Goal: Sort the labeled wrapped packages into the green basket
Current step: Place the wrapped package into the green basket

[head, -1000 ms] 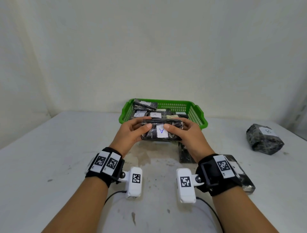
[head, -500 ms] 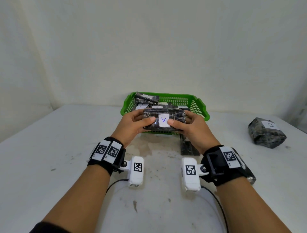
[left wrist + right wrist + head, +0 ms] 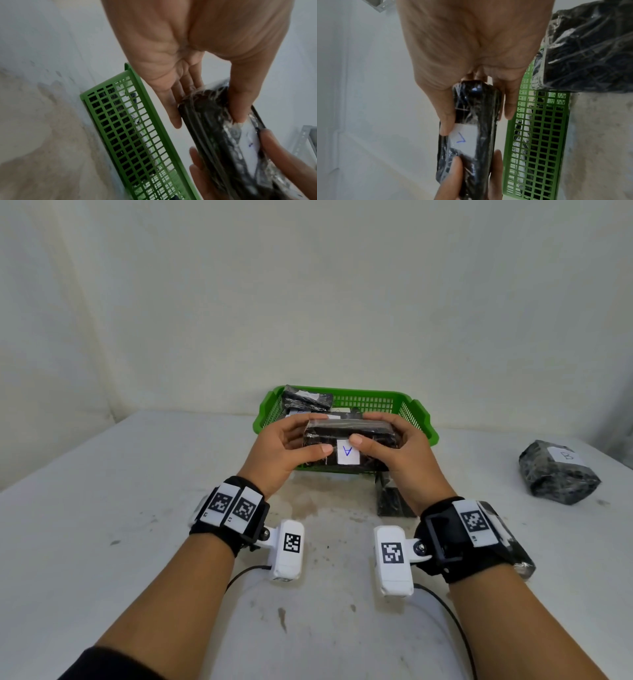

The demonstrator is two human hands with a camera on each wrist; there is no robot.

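Black plastic film, wound tight and glossy, covers the package (image 3: pixel 349 440) that both hands hold in the air just in front of the green basket (image 3: pixel 419 419), above its near wall. A white label (image 3: pixel 347 452) on the side facing the person carries a blue handwritten "A". The left hand (image 3: pixel 284 450) grips the package's left end, thumb on the label side and fingers across the back; the right hand (image 3: pixel 407 453) grips the right end the same way, its thumb tip resting at the label's upper edge. In the right wrist view only part of the blue letter shows on the label (image 3: pixel 465 139), beside the thumb (image 3: pixel 447 121).

The basket stands on the white table (image 3: pixel 102 525) close to the wall and already holds several dark wrapped packages (image 3: pixel 308 400) with white labels; their writing is too small to read here. Through the mesh in the left wrist view, more white labels show inside the basket (image 3: pixel 130 121), unreadable.

Well apart to the right lies a bulkier dark wrapped bundle (image 3: pixel 558 474) whose white label reads "B". Another dark wrapped package (image 3: pixel 390 501) lies on the table just in front of the basket, partly hidden under the right wrist, its label not visible. Both wrists wear black straps with square black-and-white coded markers (image 3: pixel 233 505).
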